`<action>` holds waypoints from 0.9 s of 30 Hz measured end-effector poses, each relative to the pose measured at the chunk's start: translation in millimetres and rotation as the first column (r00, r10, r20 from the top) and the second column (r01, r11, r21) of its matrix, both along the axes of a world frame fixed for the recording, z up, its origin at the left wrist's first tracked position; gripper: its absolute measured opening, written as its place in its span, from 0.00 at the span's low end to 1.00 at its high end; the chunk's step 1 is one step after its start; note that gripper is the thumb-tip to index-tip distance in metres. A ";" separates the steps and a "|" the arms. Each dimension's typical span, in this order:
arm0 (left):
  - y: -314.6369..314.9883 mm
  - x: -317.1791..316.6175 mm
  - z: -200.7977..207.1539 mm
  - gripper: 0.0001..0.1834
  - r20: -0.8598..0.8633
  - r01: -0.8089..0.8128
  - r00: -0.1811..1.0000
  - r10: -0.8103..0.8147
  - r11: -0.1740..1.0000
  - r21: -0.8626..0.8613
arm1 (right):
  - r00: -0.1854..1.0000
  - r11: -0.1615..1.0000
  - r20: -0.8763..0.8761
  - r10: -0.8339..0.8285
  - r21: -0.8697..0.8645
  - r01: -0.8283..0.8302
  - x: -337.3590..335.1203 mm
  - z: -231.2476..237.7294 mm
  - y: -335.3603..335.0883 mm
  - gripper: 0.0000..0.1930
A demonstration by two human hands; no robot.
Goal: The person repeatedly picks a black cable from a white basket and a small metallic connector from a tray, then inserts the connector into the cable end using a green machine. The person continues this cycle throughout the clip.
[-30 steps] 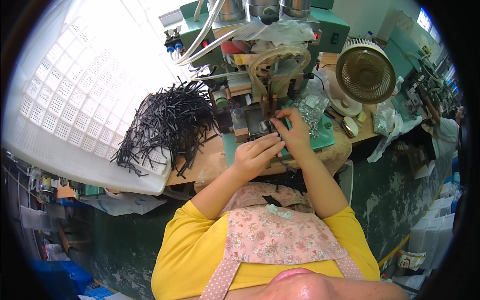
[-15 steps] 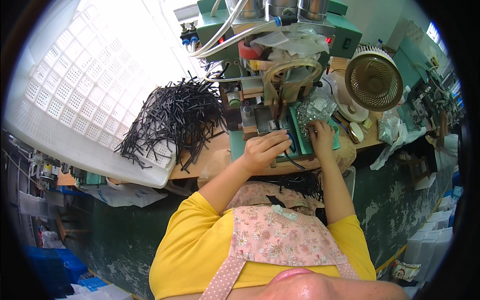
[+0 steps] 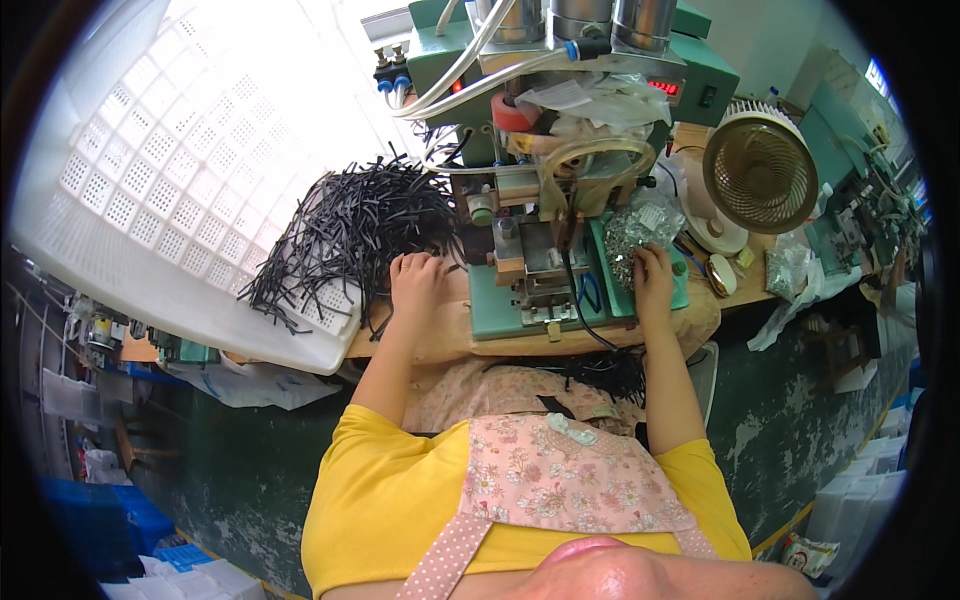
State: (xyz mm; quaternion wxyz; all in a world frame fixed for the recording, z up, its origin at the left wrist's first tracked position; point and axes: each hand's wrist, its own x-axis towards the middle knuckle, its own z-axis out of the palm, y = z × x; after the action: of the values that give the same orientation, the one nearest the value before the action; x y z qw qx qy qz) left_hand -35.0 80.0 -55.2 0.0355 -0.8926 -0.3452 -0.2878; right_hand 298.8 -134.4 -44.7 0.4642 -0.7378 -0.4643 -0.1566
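- Head view: left hand [image 3: 415, 283] lies palm down, fingers bent, beside the pile of black strips [image 3: 350, 225]; cannot tell whether it grips one.
- Right hand [image 3: 655, 282] bends its fingers at the metal bits [image 3: 621, 250]; grip unclear.
- One strip [image 3: 573, 290] hangs at the machine [image 3: 492, 312] between them.

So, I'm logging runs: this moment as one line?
left hand: at black strips | right hand: at shiny pieces | one strip: hanging at machine
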 end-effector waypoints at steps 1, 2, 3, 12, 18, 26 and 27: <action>3.4 -0.7 -4.7 0.08 -0.091 -0.001 0.996 0.009 0.996 0.092 | 1.000 1.000 -0.015 -0.002 0.013 0.002 0.0 -0.3 0.0 0.08; 5.1 -0.2 -7.5 0.09 -0.096 -0.014 0.995 0.025 0.993 0.121 | 0.999 1.000 -0.045 0.006 0.003 -0.006 0.1 -0.3 -0.2 0.08; 5.7 1.2 -8.1 0.09 -0.100 -0.024 0.994 0.039 0.988 0.151 | 0.997 1.000 -0.075 0.011 -0.005 -0.011 0.3 0.0 -1.0 0.08; -4.5 5.2 46.7 0.07 0.482 0.018 0.817 0.317 0.821 -0.571 | 0.999 0.993 0.040 -0.003 -0.121 0.007 1.9 7.5 -3.3 0.05; -15.8 0.8 61.6 0.12 0.820 0.449 0.536 0.202 0.754 -0.479 | 0.991 0.994 -0.137 0.002 -0.106 -0.016 -11.3 21.8 -4.7 0.04; -30.0 16.8 68.0 0.14 0.851 0.347 0.499 0.163 0.863 -0.368 | 0.869 0.943 -0.368 0.330 0.170 -0.286 -61.2 83.6 10.0 0.07; -31.4 20.7 71.9 0.14 0.859 0.373 0.490 0.151 0.854 -0.363 | 0.894 0.954 -0.333 0.301 0.115 -0.278 -68.0 90.8 14.5 0.07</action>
State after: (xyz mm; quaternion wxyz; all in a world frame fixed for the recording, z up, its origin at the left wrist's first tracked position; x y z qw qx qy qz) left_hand -14.3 48.6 16.7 -0.3967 -0.6227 -0.3165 -0.5956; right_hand 230.9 -120.0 46.1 0.5801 -0.6611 -0.4748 0.0317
